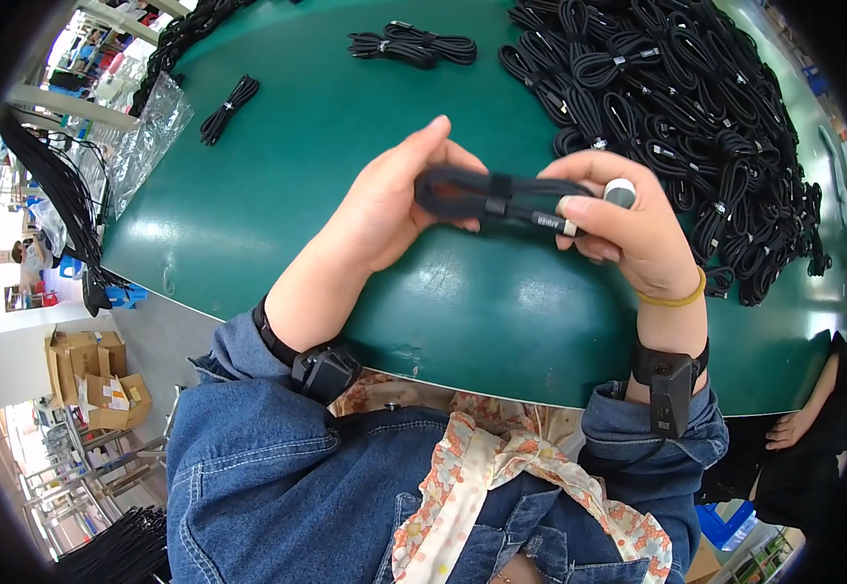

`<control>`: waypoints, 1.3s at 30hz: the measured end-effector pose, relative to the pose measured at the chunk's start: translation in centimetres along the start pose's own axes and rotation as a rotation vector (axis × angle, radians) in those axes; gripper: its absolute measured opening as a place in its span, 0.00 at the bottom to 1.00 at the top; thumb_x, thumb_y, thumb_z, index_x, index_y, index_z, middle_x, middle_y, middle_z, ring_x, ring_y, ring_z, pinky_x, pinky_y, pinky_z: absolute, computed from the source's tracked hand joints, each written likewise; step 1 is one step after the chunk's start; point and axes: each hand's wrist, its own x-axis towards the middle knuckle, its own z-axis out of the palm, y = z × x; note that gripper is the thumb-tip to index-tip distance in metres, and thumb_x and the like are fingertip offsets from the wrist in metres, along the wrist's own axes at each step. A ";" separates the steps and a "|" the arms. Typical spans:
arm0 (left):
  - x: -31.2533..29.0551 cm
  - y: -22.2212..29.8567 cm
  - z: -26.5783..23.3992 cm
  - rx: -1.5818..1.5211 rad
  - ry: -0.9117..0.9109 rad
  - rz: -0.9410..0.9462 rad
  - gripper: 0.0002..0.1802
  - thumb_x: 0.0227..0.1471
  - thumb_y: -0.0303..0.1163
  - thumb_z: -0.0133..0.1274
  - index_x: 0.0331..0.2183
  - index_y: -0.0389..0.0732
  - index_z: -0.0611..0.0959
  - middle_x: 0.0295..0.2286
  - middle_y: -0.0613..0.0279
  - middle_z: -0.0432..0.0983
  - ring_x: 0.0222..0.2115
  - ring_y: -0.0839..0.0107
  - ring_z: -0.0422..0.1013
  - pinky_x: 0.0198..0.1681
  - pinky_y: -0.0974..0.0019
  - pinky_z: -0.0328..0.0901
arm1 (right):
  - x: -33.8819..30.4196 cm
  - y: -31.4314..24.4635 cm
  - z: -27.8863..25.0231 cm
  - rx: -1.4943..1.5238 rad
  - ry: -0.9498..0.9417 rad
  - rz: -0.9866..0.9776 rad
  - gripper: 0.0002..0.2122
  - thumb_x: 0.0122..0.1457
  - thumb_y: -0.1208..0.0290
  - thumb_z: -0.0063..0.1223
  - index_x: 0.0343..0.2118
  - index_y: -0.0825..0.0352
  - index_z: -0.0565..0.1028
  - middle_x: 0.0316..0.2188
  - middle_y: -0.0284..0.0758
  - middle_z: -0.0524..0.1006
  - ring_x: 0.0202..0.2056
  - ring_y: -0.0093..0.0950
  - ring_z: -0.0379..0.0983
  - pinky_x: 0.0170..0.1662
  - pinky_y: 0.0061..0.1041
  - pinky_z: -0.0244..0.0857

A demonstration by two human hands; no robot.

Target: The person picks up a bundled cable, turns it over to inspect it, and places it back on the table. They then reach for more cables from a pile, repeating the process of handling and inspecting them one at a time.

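Note:
A coiled black cable (pixel 498 198) with a strap round its middle is held up level between my hands, above the green table. My right hand (pixel 628 214) is closed on its right end, the thumb pressing near a light-tipped connector (pixel 566 228). By the right index finger shows a small white, round-ended piece (pixel 620 193) with a dark green part; I cannot make out what it is. My left hand (pixel 384 204) cups the left loop, its thumb raised and its fingers partly hidden behind the cable.
The green tabletop (pixel 316 127) carries a big heap of coiled black cables (pixel 676 107) at right. Two bundles (pixel 412 45) lie at the far side, one (pixel 230 110) at left near a clear plastic bag (pixel 151 136). Cardboard boxes (pixel 102 380) stand left; another person's hand (pixel 788 428) shows right.

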 end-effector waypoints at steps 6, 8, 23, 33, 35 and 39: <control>0.9 2.2 -2.6 0.338 0.282 0.210 0.22 0.50 0.47 0.39 0.33 0.37 0.73 0.32 0.59 0.69 0.30 0.71 0.67 0.33 0.68 0.61 | 0.1 0.2 -1.4 -0.065 -0.173 0.139 0.13 0.51 0.70 0.43 0.38 0.70 0.69 0.19 0.34 0.71 0.11 0.11 0.57 0.12 0.08 0.48; 0.8 3.3 -4.1 0.559 0.375 0.275 0.21 0.50 0.47 0.40 0.34 0.38 0.73 0.34 0.60 0.68 0.31 0.71 0.66 0.37 0.68 0.59 | 0.1 0.2 -2.2 0.127 -0.012 -0.010 0.14 0.53 0.68 0.41 0.41 0.69 0.67 0.22 0.36 0.73 0.11 0.11 0.56 0.13 0.09 0.48; 0.0 7.2 -19.7 1.057 0.803 0.177 0.17 0.43 0.36 0.50 0.36 0.38 0.74 0.34 0.60 0.69 0.34 0.71 0.65 0.36 0.67 0.62 | 0.8 1.0 -1.9 0.372 0.007 -0.263 0.19 0.57 0.65 0.34 0.48 0.71 0.60 0.29 0.39 0.73 0.11 0.12 0.52 0.15 0.11 0.48; -2.0 2.8 0.7 0.174 0.063 0.177 0.12 0.49 0.32 0.42 0.32 0.33 0.73 0.24 0.58 0.73 0.22 0.77 0.67 0.26 0.75 0.62 | 1.2 1.1 0.4 0.045 0.096 -0.181 0.18 0.56 0.63 0.37 0.44 0.71 0.64 0.24 0.38 0.73 0.11 0.13 0.53 0.14 0.10 0.48; -1.8 2.0 1.5 0.088 -0.035 0.114 0.12 0.49 0.32 0.42 0.31 0.33 0.73 0.23 0.56 0.73 0.21 0.77 0.67 0.25 0.75 0.62 | 1.2 1.1 0.4 0.146 0.067 -0.234 0.18 0.56 0.62 0.37 0.44 0.71 0.65 0.24 0.37 0.72 0.11 0.13 0.53 0.14 0.10 0.48; -0.7 0.2 1.5 0.000 -0.109 0.062 0.12 0.49 0.33 0.41 0.31 0.33 0.73 0.24 0.55 0.73 0.21 0.76 0.66 0.24 0.75 0.61 | 1.0 1.3 -0.3 0.111 0.099 -0.253 0.19 0.55 0.62 0.37 0.43 0.71 0.65 0.23 0.36 0.72 0.11 0.13 0.54 0.15 0.10 0.48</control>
